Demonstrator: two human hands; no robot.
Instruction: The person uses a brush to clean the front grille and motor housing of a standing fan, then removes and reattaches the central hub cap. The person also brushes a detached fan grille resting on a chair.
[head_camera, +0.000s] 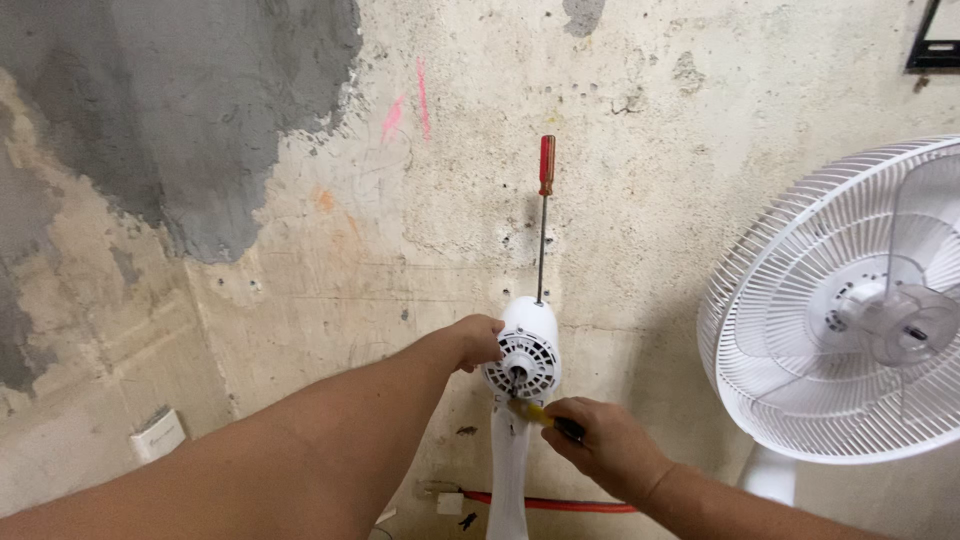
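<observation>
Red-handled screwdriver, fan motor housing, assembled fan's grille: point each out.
red-handled screwdriver (546, 165): head view, on the red handle.
fan motor housing (524, 352): head view, on the vented front face.
assembled fan's grille (790, 330): head view, on the white front guard ribs.

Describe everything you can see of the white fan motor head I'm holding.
The white fan motor head is a rounded plastic housing atop a white stand, with no guard or blades fitted. Its round front face shows radial vent slots around a dark centre. The left hand grips its left side; the right hand holds a yellow-handled tool against its lower front. A red-handled screwdriver stands upright from its top. Behind is a bare concrete wall.
</observation>
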